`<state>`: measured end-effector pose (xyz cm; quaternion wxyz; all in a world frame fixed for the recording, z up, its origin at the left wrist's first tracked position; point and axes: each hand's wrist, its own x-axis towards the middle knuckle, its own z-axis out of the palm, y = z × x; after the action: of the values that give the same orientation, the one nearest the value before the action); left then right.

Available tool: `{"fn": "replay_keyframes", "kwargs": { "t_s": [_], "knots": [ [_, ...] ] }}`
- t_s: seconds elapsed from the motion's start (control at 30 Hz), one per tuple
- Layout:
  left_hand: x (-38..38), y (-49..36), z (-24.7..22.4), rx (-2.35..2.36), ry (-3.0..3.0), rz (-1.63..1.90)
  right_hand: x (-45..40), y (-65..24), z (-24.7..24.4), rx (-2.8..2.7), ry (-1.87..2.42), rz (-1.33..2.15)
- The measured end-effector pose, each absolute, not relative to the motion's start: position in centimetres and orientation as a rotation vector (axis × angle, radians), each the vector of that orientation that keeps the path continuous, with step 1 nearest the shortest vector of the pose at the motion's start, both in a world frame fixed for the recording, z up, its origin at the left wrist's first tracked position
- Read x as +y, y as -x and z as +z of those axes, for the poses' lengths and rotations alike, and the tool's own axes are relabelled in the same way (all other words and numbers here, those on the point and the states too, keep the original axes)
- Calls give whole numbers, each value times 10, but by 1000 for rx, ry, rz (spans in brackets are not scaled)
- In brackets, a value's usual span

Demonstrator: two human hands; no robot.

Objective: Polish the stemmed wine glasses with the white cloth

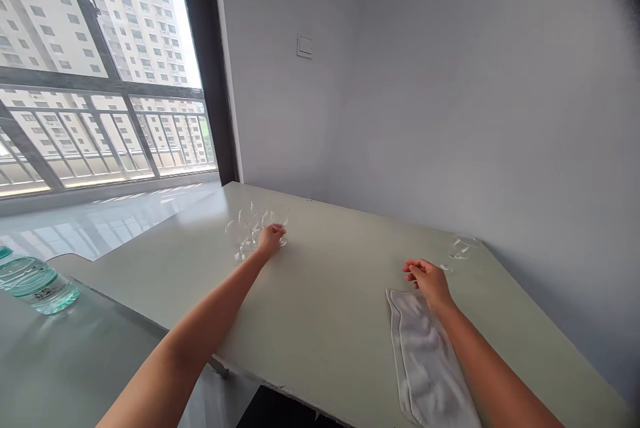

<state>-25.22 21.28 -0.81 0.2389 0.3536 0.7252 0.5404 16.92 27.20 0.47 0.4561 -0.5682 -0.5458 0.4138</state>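
Observation:
On the left part of the pale table [320,321], my left hand [271,239] is closed on the stem of a clear glass [280,216]. Several more clear stemmed glasses [240,235] stand close together just left of it. My right hand [425,278] hovers above the far end of a folded grey cloth [425,361], fingers loosely curled and apart, with nothing between them. Beyond that hand, to the right, another clear glass [461,248] is near the table's back right corner.
A large clear water bottle [43,285] lies on a lower glossy surface [75,361] at the left. Grey walls [450,115] border the table at the back and right. A window with a railing is at the upper left.

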Motion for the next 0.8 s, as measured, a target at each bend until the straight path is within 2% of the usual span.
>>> {"fn": "replay_keyframes", "kwargs": {
  "t_s": [0.33, 0.63, 0.8],
  "knots": [
    [231, 258, -3, 2029, -905, 1507, 324, -244, -31, -865, 1577, 704],
    [182, 201, -13, 1991, -751, 1563, 351, -237, -26, -913, 1549, 722],
    [159, 170, 0, 1732, -928, 1392, 341, -197, -23, -1060, 1525, 754]
  ]
}}
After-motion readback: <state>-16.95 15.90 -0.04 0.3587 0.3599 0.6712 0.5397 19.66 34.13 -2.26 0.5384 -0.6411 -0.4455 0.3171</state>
